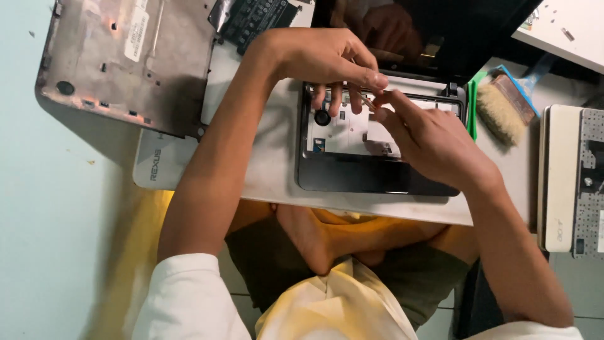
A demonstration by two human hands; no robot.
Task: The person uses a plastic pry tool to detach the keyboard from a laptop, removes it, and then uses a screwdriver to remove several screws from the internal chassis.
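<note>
At 6 o'clock the person's crossed legs and white sleeves fill the bottom of the view, partly under the board (270,182), a pale slab holding the work. On it, at centre, lies the laptop (377,173): a black base with the keyboard gone, showing a whitish metal tray with small holes and a round black button at its 9 o'clock end. Its dark screen stands open toward 12 o'clock.

The left hand (321,60) arches over the tray's far edge, fingers curled down onto it. The right hand (434,141) comes in from 4 o'clock, thumb and forefinger pinched together just beside the left fingertips; something thin seems held there, but it is too small to make out.

The board's near edge runs close under the laptop, with bare room at 9 o'clock. At 3 o'clock a brush (503,107) lies just off the laptop's corner, and past it a white laptop (569,182) is cut by the frame. At 11 o'clock a grey cover (126,63) lies inside-up, a dark keyboard (255,19) beyond it, cut off.
</note>
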